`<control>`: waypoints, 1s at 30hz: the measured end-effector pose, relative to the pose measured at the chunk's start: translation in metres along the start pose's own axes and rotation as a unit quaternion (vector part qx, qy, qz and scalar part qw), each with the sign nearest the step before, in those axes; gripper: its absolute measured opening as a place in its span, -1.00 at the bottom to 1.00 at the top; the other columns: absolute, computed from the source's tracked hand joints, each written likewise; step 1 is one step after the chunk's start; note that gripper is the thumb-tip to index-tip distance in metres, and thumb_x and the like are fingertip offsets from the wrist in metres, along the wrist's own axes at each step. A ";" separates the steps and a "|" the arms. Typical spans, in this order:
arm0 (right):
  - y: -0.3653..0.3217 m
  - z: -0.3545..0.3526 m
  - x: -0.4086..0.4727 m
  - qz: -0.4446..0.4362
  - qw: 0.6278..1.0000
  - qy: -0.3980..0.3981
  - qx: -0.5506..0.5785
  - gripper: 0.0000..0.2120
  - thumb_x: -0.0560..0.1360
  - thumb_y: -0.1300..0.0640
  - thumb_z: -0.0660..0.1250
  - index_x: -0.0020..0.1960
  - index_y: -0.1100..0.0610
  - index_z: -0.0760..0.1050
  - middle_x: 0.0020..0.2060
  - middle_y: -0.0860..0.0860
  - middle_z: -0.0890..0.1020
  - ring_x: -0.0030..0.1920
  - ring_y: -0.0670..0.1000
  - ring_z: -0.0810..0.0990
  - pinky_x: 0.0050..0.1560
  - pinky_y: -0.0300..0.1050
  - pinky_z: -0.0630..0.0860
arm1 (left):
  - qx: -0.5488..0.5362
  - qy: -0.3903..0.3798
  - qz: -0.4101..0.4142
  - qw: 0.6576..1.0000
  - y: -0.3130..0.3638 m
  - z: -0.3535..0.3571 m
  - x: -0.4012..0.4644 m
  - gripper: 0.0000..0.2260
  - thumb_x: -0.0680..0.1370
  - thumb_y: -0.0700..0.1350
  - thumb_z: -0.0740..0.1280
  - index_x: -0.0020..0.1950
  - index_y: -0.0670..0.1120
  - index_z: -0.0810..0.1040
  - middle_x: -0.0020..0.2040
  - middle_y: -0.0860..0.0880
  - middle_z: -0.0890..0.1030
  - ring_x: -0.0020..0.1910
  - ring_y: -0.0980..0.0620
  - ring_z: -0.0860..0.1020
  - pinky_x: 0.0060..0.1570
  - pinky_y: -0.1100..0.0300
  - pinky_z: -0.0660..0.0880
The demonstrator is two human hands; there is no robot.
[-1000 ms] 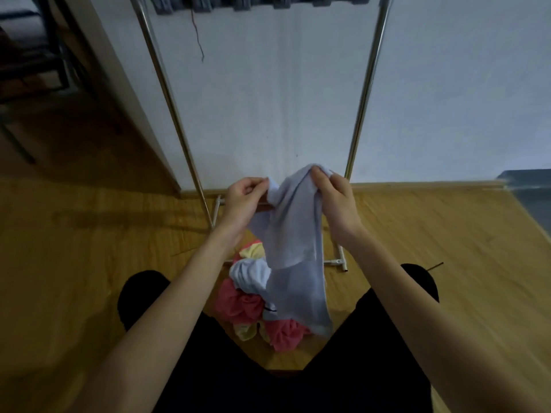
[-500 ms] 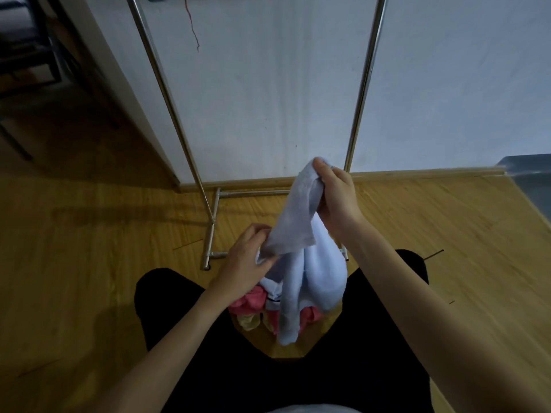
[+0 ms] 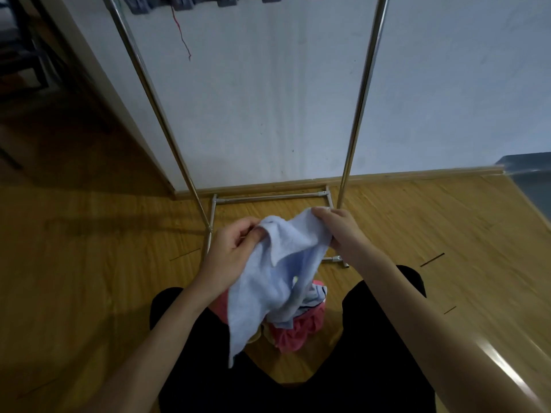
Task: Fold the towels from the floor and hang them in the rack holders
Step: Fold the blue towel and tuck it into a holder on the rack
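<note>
You held the light blue towel [image 3: 277,281] up between both hands, above the pile of towels [image 3: 298,326] on the wooden floor [image 3: 89,278] between your knees. Left hand [image 3: 232,251]: fingers curled, pinching the towel's upper left edge. Right hand [image 3: 337,228]: fingers pinching the upper right corner, slightly higher and farther forward. The held edge ran roughly left to right between the two grips; the rest hung down toward you, long axis pointing at your lap, the lower corner free. Judgement: towel not yet folded; bringing the two pinched corners together looked like the next fold. Metal rack [image 3: 354,114] stood straight ahead against the white wall [image 3: 268,99], base rails on the floor just beyond your hands. Dark items [image 3: 193,1] hung at the rack's top, cut off by the frame
</note>
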State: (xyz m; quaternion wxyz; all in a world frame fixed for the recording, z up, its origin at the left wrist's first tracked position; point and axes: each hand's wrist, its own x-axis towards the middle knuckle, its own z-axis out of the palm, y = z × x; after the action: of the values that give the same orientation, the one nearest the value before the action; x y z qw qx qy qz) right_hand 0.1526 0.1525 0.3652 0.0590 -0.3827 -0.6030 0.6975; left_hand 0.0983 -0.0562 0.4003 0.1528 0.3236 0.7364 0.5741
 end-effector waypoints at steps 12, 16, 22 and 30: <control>-0.027 -0.004 -0.051 -0.411 0.909 -0.055 -0.051 -0.87 0.45 0.08 0.41 -0.11 0.09 0.48 -0.23 -0.07 0.58 -0.19 -0.03 0.57 -0.21 -0.14 0.51 | 0.014 0.014 -0.017 1.000 0.028 0.009 0.048 -0.80 0.54 -0.19 0.36 -0.17 0.11 0.64 -0.20 0.08 0.68 -0.15 0.14 0.63 -0.10 0.21 0.54; -0.032 0.000 -0.057 -0.442 0.882 -0.050 -0.153 -0.73 0.35 0.10 0.52 -0.06 0.15 0.50 -0.18 -0.05 0.58 -0.14 0.00 0.57 -0.18 -0.11 0.52 | 0.024 0.019 -0.016 0.999 0.029 0.012 0.050 -0.84 0.53 -0.18 0.36 -0.16 0.06 0.65 -0.17 0.00 0.68 -0.12 0.04 0.63 -0.07 0.10 0.56; -0.036 0.005 -0.049 -0.451 0.872 -0.051 -0.184 -0.84 0.40 0.22 0.47 -0.05 0.19 0.56 -0.17 -0.02 0.60 -0.15 -0.03 0.58 -0.18 -0.14 0.54 | 0.019 0.017 -0.006 1.000 0.030 0.003 0.059 -0.86 0.55 -0.15 0.35 -0.15 0.01 0.67 -0.19 -0.09 0.68 -0.13 -0.12 0.63 -0.09 -0.12 0.54; -0.056 0.006 -0.039 -0.483 0.857 0.021 -0.180 -0.90 0.57 0.22 0.26 -0.11 0.11 0.48 -0.36 -0.15 0.51 -0.35 -0.16 0.47 -0.31 -0.42 0.32 | 0.056 -0.036 0.001 0.998 0.022 -0.006 0.063 -0.90 0.54 -0.06 0.36 -0.15 -0.01 0.63 -0.27 -0.05 0.63 -0.29 0.15 0.55 -0.27 0.26 0.47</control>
State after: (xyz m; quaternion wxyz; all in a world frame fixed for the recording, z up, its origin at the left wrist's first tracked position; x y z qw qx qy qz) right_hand 0.1552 0.1414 0.4328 0.3314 -0.0616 -0.8256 0.4525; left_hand 0.0550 -0.0167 0.4320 0.1602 0.3532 0.7608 0.5204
